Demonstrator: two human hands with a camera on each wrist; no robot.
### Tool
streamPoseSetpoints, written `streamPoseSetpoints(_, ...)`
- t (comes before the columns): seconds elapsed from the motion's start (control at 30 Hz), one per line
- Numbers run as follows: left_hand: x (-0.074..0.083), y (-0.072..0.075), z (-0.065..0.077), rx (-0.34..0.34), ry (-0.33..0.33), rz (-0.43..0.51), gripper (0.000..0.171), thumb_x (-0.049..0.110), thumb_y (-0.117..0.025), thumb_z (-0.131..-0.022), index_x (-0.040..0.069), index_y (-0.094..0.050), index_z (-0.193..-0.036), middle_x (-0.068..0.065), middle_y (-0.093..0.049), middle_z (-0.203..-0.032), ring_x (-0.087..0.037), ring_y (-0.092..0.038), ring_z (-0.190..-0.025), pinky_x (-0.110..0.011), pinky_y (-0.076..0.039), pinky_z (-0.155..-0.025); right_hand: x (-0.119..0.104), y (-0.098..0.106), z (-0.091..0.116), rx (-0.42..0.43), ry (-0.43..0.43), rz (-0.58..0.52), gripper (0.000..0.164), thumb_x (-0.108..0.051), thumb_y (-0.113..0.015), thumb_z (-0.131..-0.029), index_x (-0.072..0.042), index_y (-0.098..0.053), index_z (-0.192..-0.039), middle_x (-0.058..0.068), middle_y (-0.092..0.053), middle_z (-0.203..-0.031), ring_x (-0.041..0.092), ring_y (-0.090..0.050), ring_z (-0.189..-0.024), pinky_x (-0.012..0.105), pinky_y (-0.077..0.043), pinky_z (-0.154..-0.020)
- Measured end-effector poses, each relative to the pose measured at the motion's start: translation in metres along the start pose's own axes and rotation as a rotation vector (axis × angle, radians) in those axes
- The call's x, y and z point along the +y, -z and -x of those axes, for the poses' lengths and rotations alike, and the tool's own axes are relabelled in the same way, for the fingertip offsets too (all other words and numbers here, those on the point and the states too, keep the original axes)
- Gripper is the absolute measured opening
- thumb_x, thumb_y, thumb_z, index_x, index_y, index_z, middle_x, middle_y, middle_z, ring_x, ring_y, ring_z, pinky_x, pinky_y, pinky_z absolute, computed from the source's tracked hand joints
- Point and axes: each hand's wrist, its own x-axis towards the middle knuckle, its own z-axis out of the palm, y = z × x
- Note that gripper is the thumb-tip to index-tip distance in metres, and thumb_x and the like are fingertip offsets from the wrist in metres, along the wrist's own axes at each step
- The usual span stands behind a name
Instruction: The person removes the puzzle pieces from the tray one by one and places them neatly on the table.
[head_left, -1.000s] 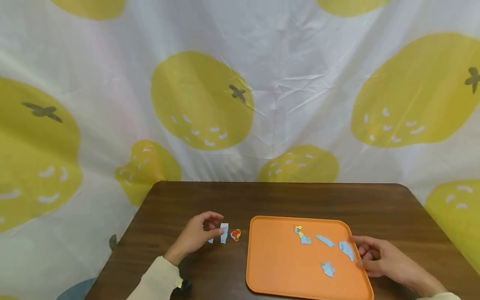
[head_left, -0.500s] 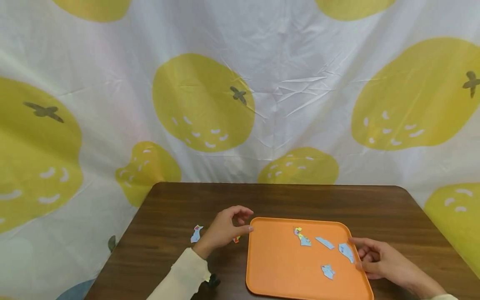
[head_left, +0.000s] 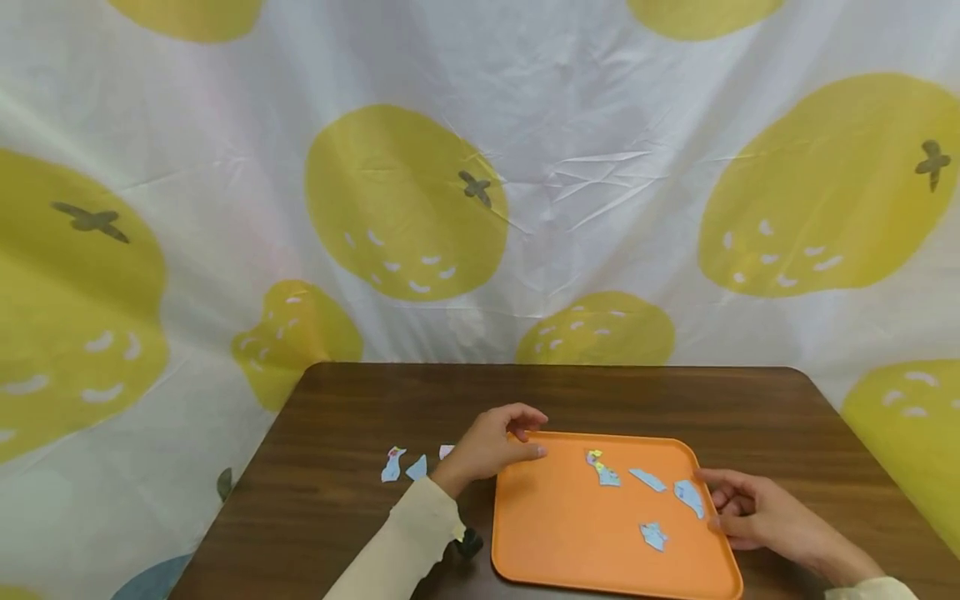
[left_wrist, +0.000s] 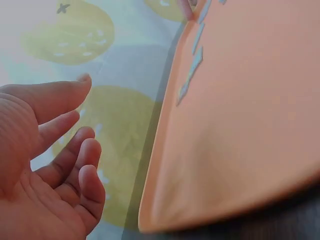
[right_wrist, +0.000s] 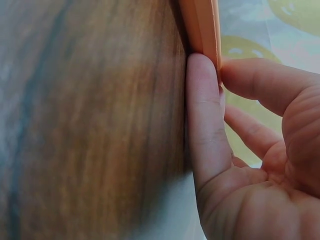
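My left hand [head_left: 491, 446] hovers over the back left corner of an orange tray [head_left: 562, 525], fingers loosely bent. The left wrist view shows nothing between the fingers of this left hand [left_wrist: 60, 160]. At the tray's right side, my right hand [head_left: 768, 517] holds the rim; in the right wrist view one finger of the right hand [right_wrist: 235, 165] lies against the outer side and another digit meets the edge. On the tray lie several irregular paper pieces, among them a yellow-and-blue one [head_left: 604, 469], a narrow blue one [head_left: 647, 480] and a small blue one [head_left: 653, 537].
Left of the tray, more paper pieces lie on the dark wooden table [head_left: 330, 467]: a blue one [head_left: 393, 465], a triangular one [head_left: 417, 467] and a pale one [head_left: 446, 451] partly behind my left hand. A lemon-print curtain [head_left: 600, 208] hangs behind the table.
My left hand has moved right, from above the loose pieces to the tray's back left corner, uncovering the leftmost pieces and hiding the red one. The right hand has stayed at the rim.
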Motion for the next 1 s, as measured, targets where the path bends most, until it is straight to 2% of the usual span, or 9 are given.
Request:
streamPoseSetpoints(0.17, 0.006, -0.013, -0.012, -0.046, 0.040, 0.031, 0.045, 0.022, -0.085, -0.091, 0.011, -0.071, -0.132, -0.011, -0.072, -0.132, -0.016, -0.063, -0.098, -0.026, -0.051, -0.084, -0.001, 0.000, -0.002, 0.004, -0.004, -0.009, 0.077, -0.013, -0.072, -0.100, 0.012, -0.029, -0.159, 0.014, -0.056, -0.113, 0.009, -0.062, -0.090, 0.039, -0.065, -0.077)
streamPoseSetpoints(0.27, 0.006, -0.024, -0.018, -0.043, 0.042, 0.043, 0.041, 0.020, -0.084, -0.093, 0.011, -0.072, -0.131, -0.010, -0.072, -0.131, -0.015, -0.063, -0.100, -0.025, -0.052, -0.085, 0.000, 0.000, -0.002, 0.009, -0.001, -0.013, 0.077, -0.013, -0.073, -0.100, 0.013, -0.030, -0.159, 0.014, -0.056, -0.113, 0.009, -0.062, -0.089, 0.039, -0.065, -0.077)
streamPoseSetpoints(0.37, 0.007, -0.033, -0.023, -0.035, 0.038, 0.063, 0.037, 0.019, -0.083, -0.093, 0.012, -0.073, -0.128, -0.010, -0.073, -0.128, -0.011, -0.062, -0.097, -0.023, -0.052, -0.080, 0.001, 0.000, -0.001, 0.005, -0.007, -0.019, 0.078, -0.013, -0.073, -0.100, 0.013, -0.029, -0.159, 0.014, -0.055, -0.112, 0.009, -0.062, -0.089, 0.039, -0.065, -0.077)
streamPoseSetpoints(0.5, 0.010, -0.046, -0.029, -0.066, 0.042, 0.081, 0.038, 0.019, -0.084, -0.092, 0.011, -0.073, -0.128, -0.012, -0.073, -0.125, -0.005, -0.060, -0.091, -0.022, -0.052, -0.072, 0.002, -0.001, 0.002, 0.007, -0.024, -0.019, 0.078, -0.014, -0.072, -0.101, 0.013, -0.028, -0.159, 0.014, -0.055, -0.113, 0.009, -0.062, -0.089, 0.039, -0.065, -0.076)
streamPoseSetpoints(0.67, 0.017, -0.061, -0.039, -0.101, 0.053, 0.050, 0.041, 0.021, -0.085, -0.092, 0.010, -0.072, -0.129, -0.010, -0.072, -0.123, -0.002, -0.062, -0.090, -0.021, -0.053, -0.071, 0.002, 0.002, 0.003, 0.016, -0.013, -0.012, 0.076, -0.014, -0.071, -0.101, 0.012, -0.029, -0.159, 0.015, -0.056, -0.113, 0.010, -0.063, -0.090, 0.040, -0.065, -0.076)
streamPoseSetpoints(0.83, 0.021, -0.074, -0.046, -0.123, 0.068, 0.019, 0.042, 0.023, -0.086, -0.091, 0.012, -0.072, -0.129, -0.006, -0.071, -0.127, -0.009, -0.066, -0.099, -0.022, -0.054, -0.075, 0.004, 0.004, 0.003, 0.008, -0.002, -0.026, 0.076, -0.014, -0.071, -0.101, 0.012, -0.028, -0.159, 0.015, -0.056, -0.113, 0.010, -0.063, -0.090, 0.040, -0.065, -0.076)
streamPoseSetpoints(1.0, 0.009, -0.088, -0.053, -0.123, 0.102, -0.034, 0.043, 0.025, -0.088, -0.088, 0.018, -0.073, -0.128, 0.004, -0.072, -0.125, -0.004, -0.063, -0.095, -0.022, -0.055, -0.078, 0.007, 0.003, 0.002, -0.016, -0.001, -0.050, 0.075, -0.013, -0.069, -0.103, 0.012, -0.028, -0.159, 0.014, -0.055, -0.113, 0.011, -0.063, -0.090, 0.040, -0.065, -0.076)
